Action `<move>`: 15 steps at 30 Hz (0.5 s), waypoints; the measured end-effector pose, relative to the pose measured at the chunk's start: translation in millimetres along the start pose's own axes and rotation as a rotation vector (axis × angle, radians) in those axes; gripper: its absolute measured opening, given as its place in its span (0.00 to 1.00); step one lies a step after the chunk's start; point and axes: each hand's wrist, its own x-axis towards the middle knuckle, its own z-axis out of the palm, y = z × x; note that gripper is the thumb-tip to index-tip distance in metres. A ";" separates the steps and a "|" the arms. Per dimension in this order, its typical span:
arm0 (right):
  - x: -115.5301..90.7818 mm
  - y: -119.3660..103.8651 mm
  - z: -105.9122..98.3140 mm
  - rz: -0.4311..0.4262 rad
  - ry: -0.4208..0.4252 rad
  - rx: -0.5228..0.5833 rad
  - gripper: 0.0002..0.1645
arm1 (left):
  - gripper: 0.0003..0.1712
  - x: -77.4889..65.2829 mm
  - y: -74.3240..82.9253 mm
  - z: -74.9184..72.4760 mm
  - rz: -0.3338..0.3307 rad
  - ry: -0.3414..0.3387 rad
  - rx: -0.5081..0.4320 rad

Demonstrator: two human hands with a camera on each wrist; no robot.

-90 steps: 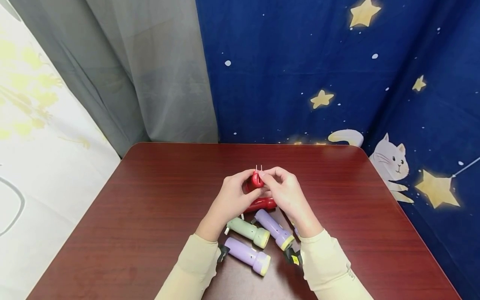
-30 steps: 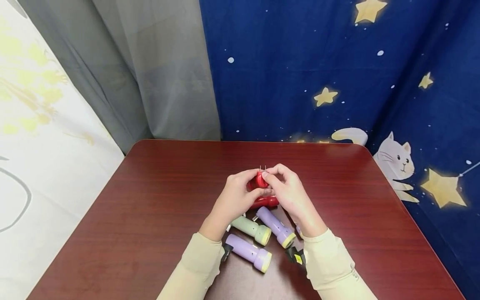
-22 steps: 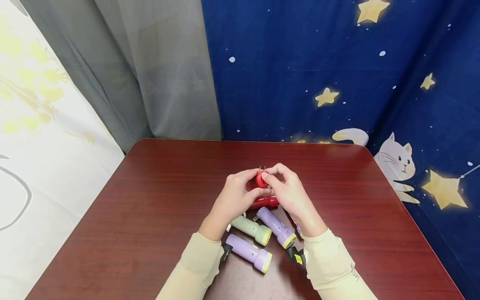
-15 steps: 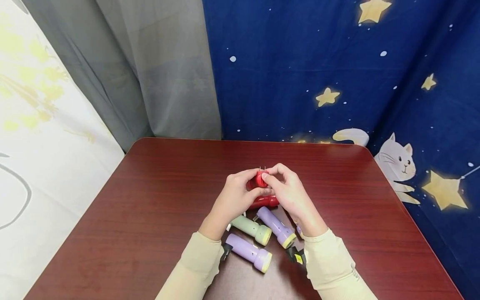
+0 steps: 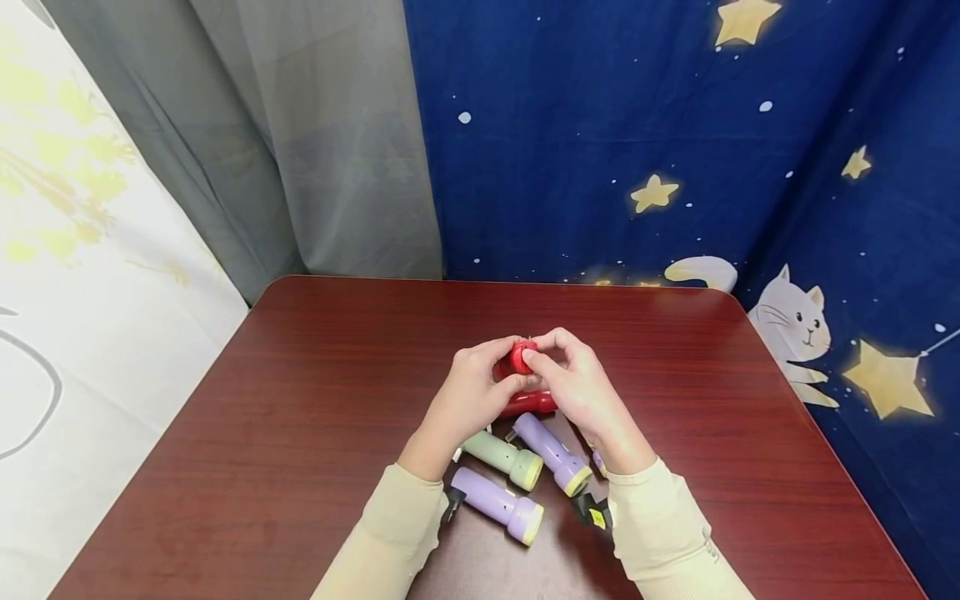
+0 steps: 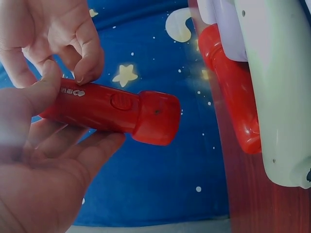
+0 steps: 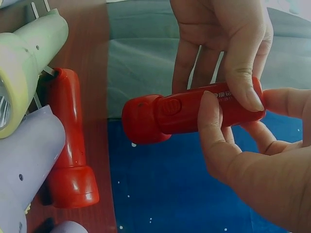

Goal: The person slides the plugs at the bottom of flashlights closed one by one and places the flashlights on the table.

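Note:
A red flashlight point(image 5: 519, 360) is held up over the table, its tail end toward the far side. My left hand point(image 5: 467, 392) grips its barrel, with the thumb on one side and the fingers under it in the left wrist view. My right hand point(image 5: 583, 390) pinches the tail end between thumb and fingers. Only the short tips of the metal plug prongs point(image 5: 529, 338) show there. The head and slide switch of the red flashlight point(image 7: 180, 114) face away from the fingers in the right wrist view. Below the hands a second red flashlight point(image 5: 534, 403) lies on the table.
Near the forearms lie a green flashlight point(image 5: 504, 458), a purple flashlight point(image 5: 551, 454) and another purple flashlight point(image 5: 497, 507). Part of one more purple thing point(image 5: 598, 463) shows beside the right wrist. The brown table point(image 5: 337, 400) ends at curtains point(image 5: 570, 167).
The two prongs at the held flashlight's tail stood out long three seconds ago and now barely show. The right thumb has shifted over the tail end. Both hands keep their hold.

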 end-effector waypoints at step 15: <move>-1.0 1.4 2.9 0.007 -0.003 0.004 0.15 | 0.25 -1.7 0.1 0.5 -0.029 0.001 -0.016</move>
